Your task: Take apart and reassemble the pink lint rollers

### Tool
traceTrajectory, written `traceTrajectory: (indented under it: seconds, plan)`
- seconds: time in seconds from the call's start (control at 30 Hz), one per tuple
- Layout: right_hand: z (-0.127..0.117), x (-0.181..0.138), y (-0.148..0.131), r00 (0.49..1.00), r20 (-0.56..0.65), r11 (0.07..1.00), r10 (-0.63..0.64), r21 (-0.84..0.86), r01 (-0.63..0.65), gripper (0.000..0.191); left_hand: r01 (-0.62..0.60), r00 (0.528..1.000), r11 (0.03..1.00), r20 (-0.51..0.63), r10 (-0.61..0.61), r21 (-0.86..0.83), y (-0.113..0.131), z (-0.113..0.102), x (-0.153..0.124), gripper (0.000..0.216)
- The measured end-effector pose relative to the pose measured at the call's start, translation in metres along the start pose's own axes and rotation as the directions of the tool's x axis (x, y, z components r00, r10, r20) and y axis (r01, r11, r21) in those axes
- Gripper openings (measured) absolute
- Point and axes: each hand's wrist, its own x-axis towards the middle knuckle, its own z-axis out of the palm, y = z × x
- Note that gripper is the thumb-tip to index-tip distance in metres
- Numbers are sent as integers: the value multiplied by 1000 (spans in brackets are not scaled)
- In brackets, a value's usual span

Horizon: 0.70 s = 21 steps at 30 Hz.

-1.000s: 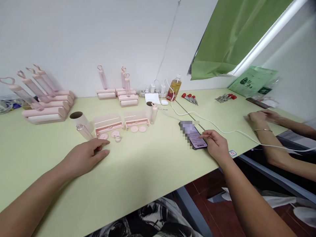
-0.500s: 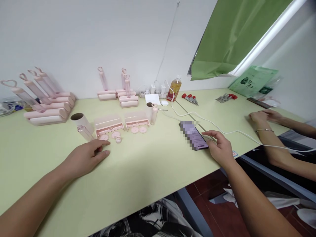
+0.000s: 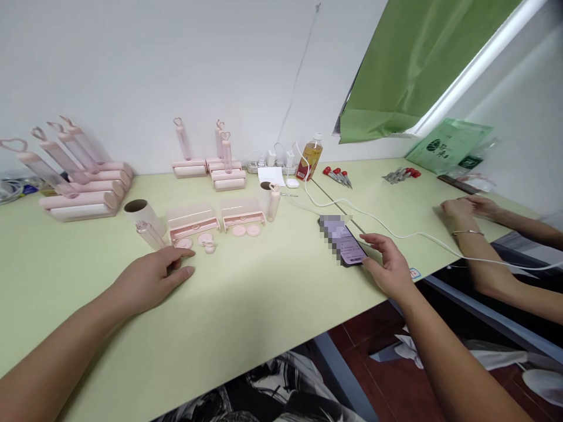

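Note:
My left hand (image 3: 147, 278) rests on the table with thumb and index finger apart and nothing between them. Just beyond it lie small pink round caps (image 3: 206, 239), two pink lint roller casings with clear covers (image 3: 193, 220) (image 3: 243, 209), a clear handle (image 3: 149, 232) and a white roll on a brown core (image 3: 141, 212). A lit phone (image 3: 345, 241) lies on the table, partly blurred out. My right hand (image 3: 389, 266) is beside its near right corner, fingers spread, thumb touching the screen's lower edge.
Assembled pink lint rollers (image 3: 83, 193) stand at the left and along the wall. A drink bottle (image 3: 310, 157), red-handled screwdrivers (image 3: 338, 176) and a white cable (image 3: 382, 221) are further right. Another person's arms (image 3: 488, 252) rest at the right end.
My right thumb has moved down onto the lower edge of the phone's screen. The text on the screen has shifted. My left hand stays in place.

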Motion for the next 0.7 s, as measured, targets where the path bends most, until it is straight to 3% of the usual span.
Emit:
traceTrajectory:
  seconds: [0.4,0.7]
  plan:
    - [-1,1,2,999,36,1000,-21,-13,22,46,-22,1000,1000,-5,22,-10,-3,1,1,57]
    - [-1,1,0,999,46,996,20,-90,-16,48,2,1000,1000,18,-2,-10,17,-9,-7,52]
